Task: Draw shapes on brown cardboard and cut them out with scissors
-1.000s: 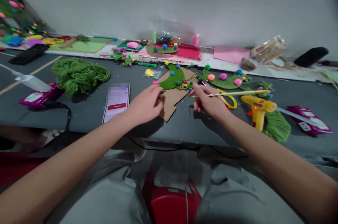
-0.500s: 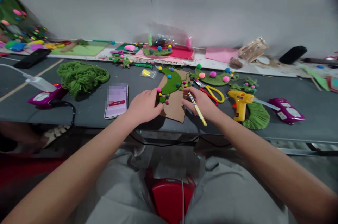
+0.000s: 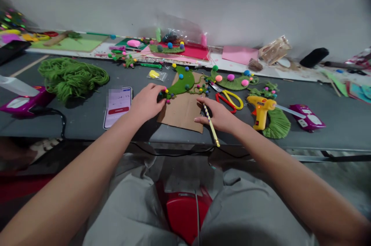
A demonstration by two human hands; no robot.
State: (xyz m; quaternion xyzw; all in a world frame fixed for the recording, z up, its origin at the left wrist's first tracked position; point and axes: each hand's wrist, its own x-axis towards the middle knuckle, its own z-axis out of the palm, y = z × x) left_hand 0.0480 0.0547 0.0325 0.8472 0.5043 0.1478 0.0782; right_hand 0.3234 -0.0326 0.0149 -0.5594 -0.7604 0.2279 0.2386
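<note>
A green crescent [image 3: 185, 82] with small pompoms lies over the upper part of a brown cardboard piece [image 3: 184, 112]. At the cardboard's left edge, my left hand [image 3: 149, 101] has its thumb and fingers closed round the small pompom cluster [image 3: 168, 94] at the crescent's lower end. My right hand [image 3: 217, 114] rests by the cardboard's right edge and holds a patterned pencil [image 3: 211, 126], its eraser end pointing toward me. Scissors [image 3: 228, 97] with red and yellow handles lie just beyond my right hand.
A phone [image 3: 118, 107] and green yarn [image 3: 72, 78] lie on the left. To the right are a yellow glue gun [image 3: 261, 111], a green wrapped crescent [image 3: 276, 123] and a purple power block [image 3: 307, 117]. Coloured sheets and a pompom-covered crescent [image 3: 233, 82] lie farther back.
The view has shifted slightly. My left hand has moved left with the crescent's lower end, baring more of the cardboard. My right hand still holds the pencil.
</note>
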